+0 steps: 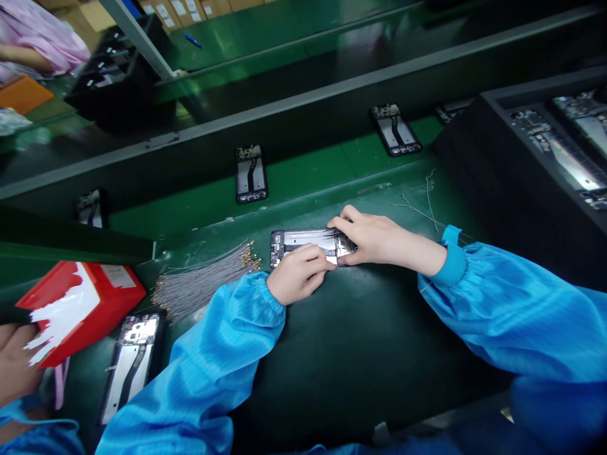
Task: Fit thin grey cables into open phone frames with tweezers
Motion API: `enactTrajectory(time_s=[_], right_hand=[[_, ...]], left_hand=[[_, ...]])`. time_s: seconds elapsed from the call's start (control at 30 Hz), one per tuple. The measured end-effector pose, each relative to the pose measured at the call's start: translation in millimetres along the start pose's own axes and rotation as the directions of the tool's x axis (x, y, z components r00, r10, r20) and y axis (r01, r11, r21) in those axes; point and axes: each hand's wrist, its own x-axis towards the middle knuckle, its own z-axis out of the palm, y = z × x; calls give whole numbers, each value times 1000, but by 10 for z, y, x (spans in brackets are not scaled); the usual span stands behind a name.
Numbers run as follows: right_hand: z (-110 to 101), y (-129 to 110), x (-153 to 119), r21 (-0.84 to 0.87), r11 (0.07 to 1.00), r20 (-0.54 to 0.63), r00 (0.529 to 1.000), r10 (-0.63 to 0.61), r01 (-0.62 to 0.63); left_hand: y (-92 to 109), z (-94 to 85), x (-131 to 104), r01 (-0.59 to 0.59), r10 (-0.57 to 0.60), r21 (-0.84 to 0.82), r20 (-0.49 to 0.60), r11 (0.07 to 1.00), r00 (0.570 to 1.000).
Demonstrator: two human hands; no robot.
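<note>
An opened phone body (310, 239) lies sideways on the green bench, its metal frame and circuit parts exposed. My right hand (360, 235) spans its right end, thumb at the lower edge and fingers at the upper edge. Over the phone's lower middle rests my left hand (301, 273), its fingers pressed together near the board; whatever they pinch is too small to make out. A bundle of thin grey cables (206, 281) with gold-coloured ends lies left of the phone. Several loose wires (429, 202) lie beyond my right forearm.
More opened phones (251, 174) sit on the green strip behind. A black tray of phones (526, 183) stands at the right. At the left are a red box (114, 297), another phone (130, 363) and a person's hand (18, 363). A metal rail (303, 104) crosses behind.
</note>
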Motion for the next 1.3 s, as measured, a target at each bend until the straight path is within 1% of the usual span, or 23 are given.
enactTrajectory(time_s=[0.13,0.2,0.3,0.37,0.53,0.63,0.73,0.9,1.03,1.17,1.3], right_hand=[[-29,-68,10,-94,996,-14,1000,10,-12],[-26,-66,17,-59,998,-25,999,-34,32],[4,-12,18,43,993,-53,992,-111,113],[23,23,19,61,990,-66,990,-125,129],[2,-5,43,-37,992,-26,993,-118,117],[-27,-57,60,-81,991,-9,994,-105,104],[-33,-78,65,-69,994,-18,996,-85,83],[9,-9,58,18,992,-25,992,-127,127],[51,52,55,41,989,-40,989,-143,145],[54,49,65,-5,990,-16,990,-140,140],[9,-4,84,-64,989,4,991,-132,132]], left_hand=[[-2,12,-7,-3,3,4,-12,1000,1000],[-1,27,-8,14,-13,29,-37,999,999],[5,55,0,80,-72,84,-89,993,993],[15,69,8,127,-116,104,-110,986,987],[41,82,20,180,-168,109,-114,978,979],[45,85,20,192,-180,111,-109,975,978],[40,86,24,195,-183,114,-109,974,977],[33,88,29,192,-180,112,-108,975,978],[38,89,24,191,-180,113,-101,975,978],[40,85,29,195,-184,118,-101,974,978],[38,85,39,199,-189,128,-90,972,978]])
